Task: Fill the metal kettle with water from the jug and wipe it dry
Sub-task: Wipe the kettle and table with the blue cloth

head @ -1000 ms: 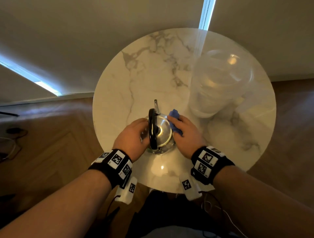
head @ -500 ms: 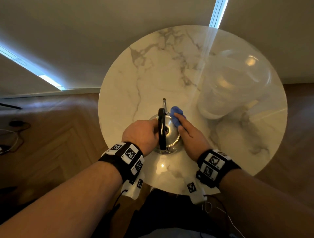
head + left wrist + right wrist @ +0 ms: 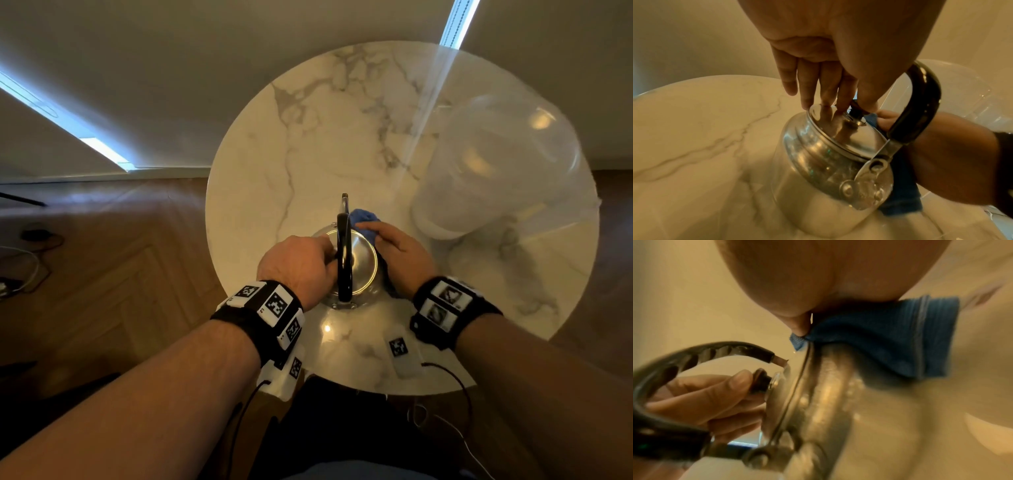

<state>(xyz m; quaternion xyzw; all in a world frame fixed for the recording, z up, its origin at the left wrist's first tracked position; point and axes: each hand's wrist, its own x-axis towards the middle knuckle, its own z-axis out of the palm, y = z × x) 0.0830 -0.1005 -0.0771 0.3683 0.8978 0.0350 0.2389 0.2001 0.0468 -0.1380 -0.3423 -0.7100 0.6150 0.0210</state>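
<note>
A shiny metal kettle (image 3: 359,263) with a black arched handle (image 3: 343,253) stands near the front of the round marble table (image 3: 308,154), spout pointing away from me. My left hand (image 3: 329,250) lies on the lid, thumb and forefinger pinching the lid knob (image 3: 856,113). My right hand (image 3: 368,228) holds a blue cloth (image 3: 364,219) against the kettle's right side; it bunches under the palm (image 3: 890,337). Droplets show on the kettle body (image 3: 818,162). A translucent plastic jug (image 3: 496,164) stands at the right back.
The table's near edge (image 3: 359,380) is just in front of my lap. Wood floor surrounds the table, with cables (image 3: 27,260) lying at the far left. A pale wall rises behind the table.
My right hand has slid the blue cloth forward along the kettle's right side toward the spout. My left hand has shifted from the kettle's left flank onto the lid.
</note>
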